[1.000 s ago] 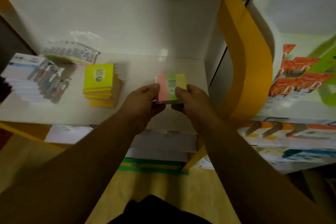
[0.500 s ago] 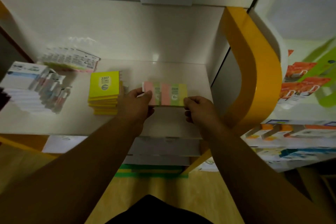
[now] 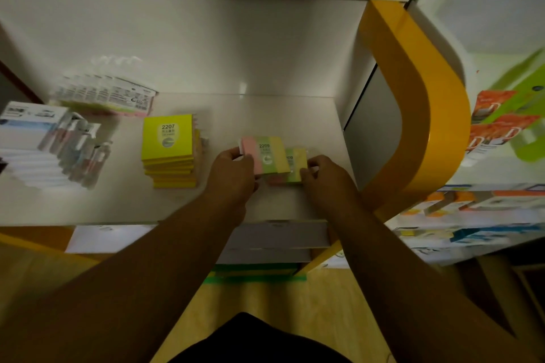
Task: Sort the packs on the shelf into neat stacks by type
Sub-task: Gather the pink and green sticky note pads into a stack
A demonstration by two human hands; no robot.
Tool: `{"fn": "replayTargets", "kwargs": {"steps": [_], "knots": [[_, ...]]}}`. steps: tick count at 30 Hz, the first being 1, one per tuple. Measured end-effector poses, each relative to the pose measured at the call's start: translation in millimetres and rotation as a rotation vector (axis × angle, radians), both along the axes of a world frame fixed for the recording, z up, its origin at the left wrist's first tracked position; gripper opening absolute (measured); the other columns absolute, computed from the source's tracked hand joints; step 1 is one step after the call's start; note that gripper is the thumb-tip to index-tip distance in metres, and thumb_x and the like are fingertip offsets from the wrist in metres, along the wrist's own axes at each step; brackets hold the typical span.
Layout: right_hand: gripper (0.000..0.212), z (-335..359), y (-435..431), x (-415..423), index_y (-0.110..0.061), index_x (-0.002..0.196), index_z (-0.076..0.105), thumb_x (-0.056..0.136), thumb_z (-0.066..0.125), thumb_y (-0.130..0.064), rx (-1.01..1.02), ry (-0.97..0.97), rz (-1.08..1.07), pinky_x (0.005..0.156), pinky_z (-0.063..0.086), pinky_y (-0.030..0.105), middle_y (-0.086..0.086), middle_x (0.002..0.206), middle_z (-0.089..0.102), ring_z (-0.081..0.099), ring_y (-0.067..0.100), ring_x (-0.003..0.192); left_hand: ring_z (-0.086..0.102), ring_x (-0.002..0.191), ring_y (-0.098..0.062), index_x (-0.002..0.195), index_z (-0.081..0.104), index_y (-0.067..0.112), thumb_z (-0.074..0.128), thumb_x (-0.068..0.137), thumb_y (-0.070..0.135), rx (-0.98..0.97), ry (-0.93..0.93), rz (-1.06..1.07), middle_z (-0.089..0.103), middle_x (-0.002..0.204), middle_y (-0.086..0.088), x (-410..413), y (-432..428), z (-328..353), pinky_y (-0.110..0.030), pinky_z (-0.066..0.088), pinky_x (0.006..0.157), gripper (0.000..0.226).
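Left hand point(image 3: 231, 178) grips striped pack point(image 3: 267, 156), overlapping second striped pack point(image 3: 290, 168) pinched by right hand point(image 3: 326, 178); both right of yellow stack point(image 3: 169, 150) on shelf point(image 3: 280, 115).

The white shelf point(image 3: 265, 115) carries a stack of white boxed packs point(image 3: 32, 144) at its left edge, fanned flat packs point(image 3: 109, 96) at the back left, a yellow pack stack point(image 3: 169, 150) centre-left, and striped pink-green-yellow packs point(image 3: 272, 160) right of centre.
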State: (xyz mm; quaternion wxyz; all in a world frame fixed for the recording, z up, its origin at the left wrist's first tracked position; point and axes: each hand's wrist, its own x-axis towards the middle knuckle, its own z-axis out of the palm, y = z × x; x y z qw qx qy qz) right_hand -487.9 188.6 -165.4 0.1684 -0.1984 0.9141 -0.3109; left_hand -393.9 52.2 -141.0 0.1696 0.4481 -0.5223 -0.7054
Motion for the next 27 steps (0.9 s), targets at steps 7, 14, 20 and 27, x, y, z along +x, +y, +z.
{"fn": "replayTargets", "kwargs": {"steps": [7,14,20,27], "knots": [[0.019,-7.3,12.6,2.0,-0.03,0.109,0.061,0.102,0.045,-0.039,-0.2,0.012,-0.091,0.069,0.061,0.044,-0.001,0.094,0.068,0.068,0.023,0.077,0.065,0.08,-0.021,0.123,0.052,0.009,0.055,0.098,0.01,0.071,0.016,-0.06,0.064,0.101,-0.01,-3.4,4.6,-0.3,-0.029,0.054,0.063,0.025],[0.03,-7.5,16.6,3.2,-0.026,0.116,0.066,0.1,0.051,-0.046,-0.285,-0.078,-0.101,0.066,0.059,0.035,-0.005,0.094,0.069,0.068,0.018,0.079,0.066,0.084,-0.014,0.124,0.057,0.009,0.062,0.096,0.021,-0.254,-0.117,-0.182,0.066,0.113,-0.008,-18.8,16.6,-2.8,-0.016,0.052,0.052,0.031],[0.035,-11.9,14.8,4.4,-0.019,0.128,0.064,0.101,0.052,-0.039,-0.254,0.02,-0.077,0.067,0.045,0.014,-0.002,0.115,0.069,0.058,0.006,0.092,0.064,0.096,-0.017,0.116,0.061,0.019,0.064,0.092,0.034,-0.636,-0.338,-0.265,0.067,0.109,0.0,-15.1,15.3,-15.2,-0.037,0.055,0.087,0.029],[0.037,-16.0,10.3,-5.5,-0.02,0.127,0.062,0.1,0.055,-0.043,-0.242,0.052,-0.053,0.057,0.034,0.01,0.002,0.117,0.069,0.059,0.009,0.091,0.064,0.091,-0.018,0.115,0.058,0.023,0.064,0.091,0.039,-0.663,-0.423,-0.3,0.067,0.101,0.001,-14.0,18.5,-14.8,-0.04,0.055,0.084,0.029]]}}
